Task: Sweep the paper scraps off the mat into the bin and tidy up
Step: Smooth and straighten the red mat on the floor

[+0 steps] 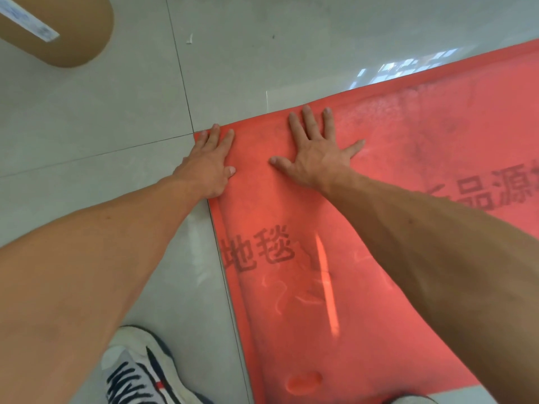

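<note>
A red mat (393, 158) with dark printed characters lies on the grey tiled floor, its far left corner near the middle of the view. My left hand (208, 166) rests flat on that corner, fingers together along the mat's left edge. To its right, my right hand (318, 150) presses palm down on the mat with the fingers spread. Neither hand holds anything. One small white paper scrap (189, 39) lies on the tiles beyond the mat. No bin shows in this view.
A brown cardboard box (58, 30) with a white label sits at the top left. My left shoe (143, 371), white with dark stripes, stands on the tiles beside the mat's left edge. The toe of another shoe (408, 399) peeks in at the bottom.
</note>
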Motion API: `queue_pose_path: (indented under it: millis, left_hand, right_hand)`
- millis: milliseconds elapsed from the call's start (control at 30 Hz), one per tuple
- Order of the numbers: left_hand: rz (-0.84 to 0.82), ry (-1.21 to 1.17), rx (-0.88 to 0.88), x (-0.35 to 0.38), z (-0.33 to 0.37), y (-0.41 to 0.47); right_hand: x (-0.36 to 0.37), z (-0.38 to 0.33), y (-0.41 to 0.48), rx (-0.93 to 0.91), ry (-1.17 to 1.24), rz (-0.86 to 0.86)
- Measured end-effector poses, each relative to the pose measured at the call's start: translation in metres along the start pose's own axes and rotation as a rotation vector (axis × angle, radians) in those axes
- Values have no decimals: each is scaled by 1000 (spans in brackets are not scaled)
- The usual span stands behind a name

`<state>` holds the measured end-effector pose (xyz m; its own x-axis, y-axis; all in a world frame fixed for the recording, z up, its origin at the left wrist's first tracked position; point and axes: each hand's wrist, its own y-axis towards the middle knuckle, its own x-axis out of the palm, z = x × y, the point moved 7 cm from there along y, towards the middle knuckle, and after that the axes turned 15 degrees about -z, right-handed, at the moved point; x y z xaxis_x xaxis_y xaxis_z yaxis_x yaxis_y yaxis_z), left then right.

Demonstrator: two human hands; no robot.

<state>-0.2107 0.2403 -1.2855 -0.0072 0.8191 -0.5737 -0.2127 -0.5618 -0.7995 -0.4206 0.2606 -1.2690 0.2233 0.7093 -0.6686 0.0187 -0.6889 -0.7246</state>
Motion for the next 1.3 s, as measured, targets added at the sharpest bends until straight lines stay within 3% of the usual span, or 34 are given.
queue_pose_path:
  millis: [800, 933, 1100, 1300]
  left_hand:
    - [17, -30, 33, -6, 1, -3]
    - [29, -27, 4, -12, 8, -10]
    - [183, 34, -3, -15, 3, -29]
    - [-77, 121, 27, -16, -3, -19]
  right_hand:
    - [-2, -8, 0, 20, -31, -23]
    - [-2, -38, -4, -102, -93, -13]
    - [7, -77, -3, -211, -146, -55]
    - [11, -78, 6, -187, -135, -130]
